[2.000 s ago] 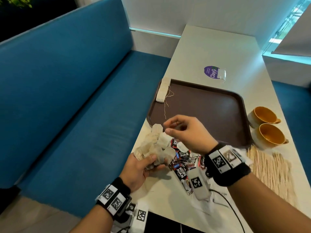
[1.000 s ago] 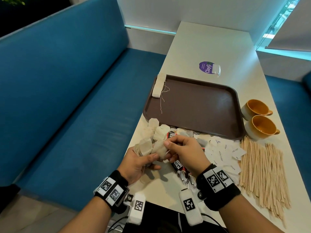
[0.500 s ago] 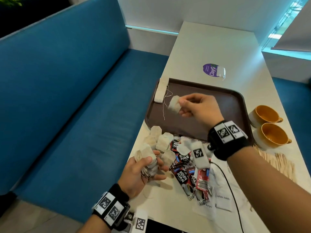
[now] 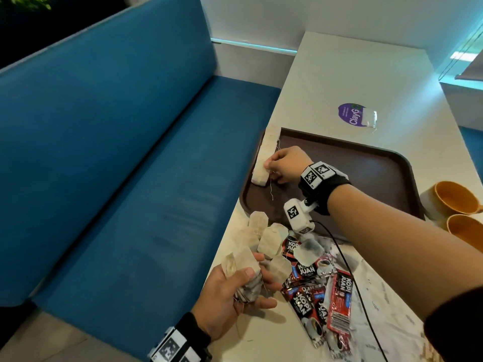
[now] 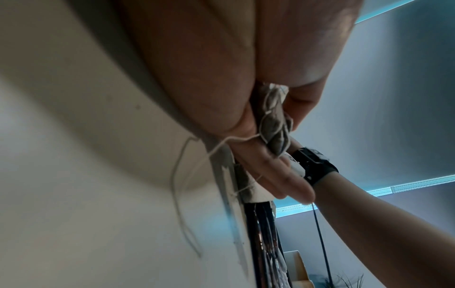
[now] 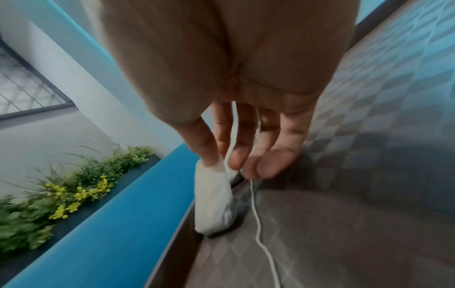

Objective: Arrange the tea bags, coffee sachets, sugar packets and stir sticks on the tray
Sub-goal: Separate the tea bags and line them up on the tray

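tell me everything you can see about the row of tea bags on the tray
The row of tea bags is a line of off-white, soft paper-like bags stood on edge along the left rim of the brown tray, running from its far left corner toward the near end. Thin white strings trail onto the tray floor. The right hand pinches the nearest bag at the row's near end, thumb and fingers on its top edge.

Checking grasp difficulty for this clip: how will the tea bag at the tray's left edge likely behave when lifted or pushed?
The tea bag under the right hand looks soft and puffy, so it probably squashes rather than resists. It is thin paper, likely very light. Its loose string trails across the tray and may snag or drag.
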